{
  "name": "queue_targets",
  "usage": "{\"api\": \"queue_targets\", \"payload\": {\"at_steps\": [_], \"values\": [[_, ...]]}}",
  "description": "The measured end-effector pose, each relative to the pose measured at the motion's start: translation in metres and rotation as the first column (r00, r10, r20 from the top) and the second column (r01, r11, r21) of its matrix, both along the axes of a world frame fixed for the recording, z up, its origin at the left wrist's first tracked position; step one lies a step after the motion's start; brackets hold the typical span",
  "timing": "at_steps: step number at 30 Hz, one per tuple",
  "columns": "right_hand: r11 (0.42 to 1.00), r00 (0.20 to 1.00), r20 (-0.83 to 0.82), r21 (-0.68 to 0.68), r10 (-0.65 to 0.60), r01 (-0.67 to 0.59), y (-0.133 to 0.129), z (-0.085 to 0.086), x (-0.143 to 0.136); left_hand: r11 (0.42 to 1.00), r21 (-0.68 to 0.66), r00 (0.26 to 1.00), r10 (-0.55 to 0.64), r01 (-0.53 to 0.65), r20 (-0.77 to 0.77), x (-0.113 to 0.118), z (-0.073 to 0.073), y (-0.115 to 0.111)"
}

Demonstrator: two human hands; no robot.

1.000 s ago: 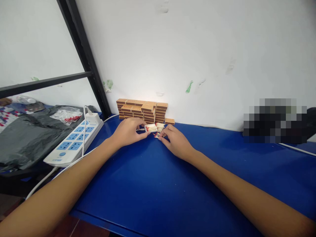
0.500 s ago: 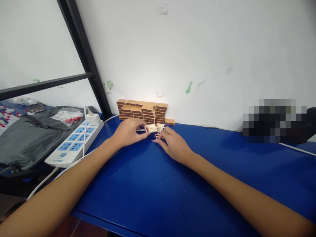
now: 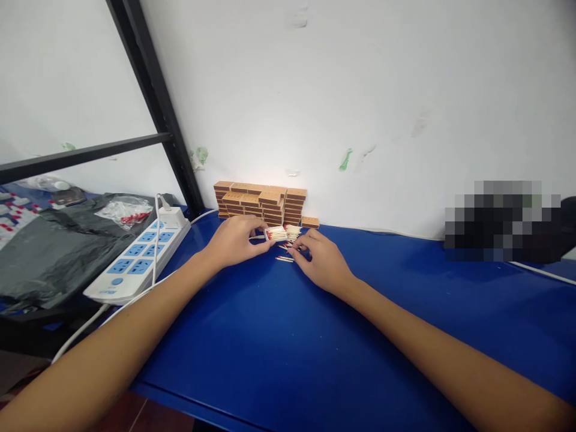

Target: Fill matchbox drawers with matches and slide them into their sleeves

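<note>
Matchbox tray (image 3: 275, 233) lies between the hands (image 3: 238, 241) (image 3: 326, 264), seemingly left-held.

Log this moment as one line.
left hand: holds match tray | right hand: at loose matches | box stack: behind

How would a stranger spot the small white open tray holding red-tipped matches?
On the glossy blue tabletop, find the stacked brown rectangular matchboxes. In front of them, the bare left hand grips the tray. Its matches are walled in, while the loose matches beside it are not.
</note>
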State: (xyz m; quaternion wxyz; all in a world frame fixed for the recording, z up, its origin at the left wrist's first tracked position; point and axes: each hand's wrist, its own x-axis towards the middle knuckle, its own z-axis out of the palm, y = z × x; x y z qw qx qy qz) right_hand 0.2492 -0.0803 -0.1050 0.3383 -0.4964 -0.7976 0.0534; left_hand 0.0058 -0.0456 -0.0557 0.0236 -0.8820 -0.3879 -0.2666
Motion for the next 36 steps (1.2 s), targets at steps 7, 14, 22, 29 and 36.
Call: {"api": "queue_targets", "payload": {"at_steps": [7, 14, 22, 29, 36], "values": [[0.985, 0.999, 0.001, -0.171, -0.037, 0.037, 0.003, 0.006, 0.002, 1.0, -0.023, 1.0, 0.015, -0.015, -0.009, 0.0, 0.001, 0.0], [0.984, 0.998, -0.015, -0.166, -0.068, 0.065, 0.006, 0.008, 0.007, 0.999, -0.035, 1.0, 0.017, -0.018, -0.007, 0.001, 0.002, 0.0], [0.982, 0.988, 0.009, -0.111, -0.153, 0.153, 0.011, 0.006, 0.016, 1.0, -0.024, 1.0, 0.013, -0.013, -0.013, 0.0, 0.002, 0.0], [0.998, 1.0, 0.025, -0.063, 0.0, 0.001, 0.009, 0.005, 0.015, 0.999, -0.029, 0.999, 0.031, -0.031, -0.005, 0.001, 0.001, 0.001], [0.992, 0.999, 0.021, -0.121, -0.028, 0.03, 0.011, 0.005, 0.014, 0.999, -0.03, 1.0, 0.019, -0.019, -0.009, 0.0, 0.002, 0.0]]}}
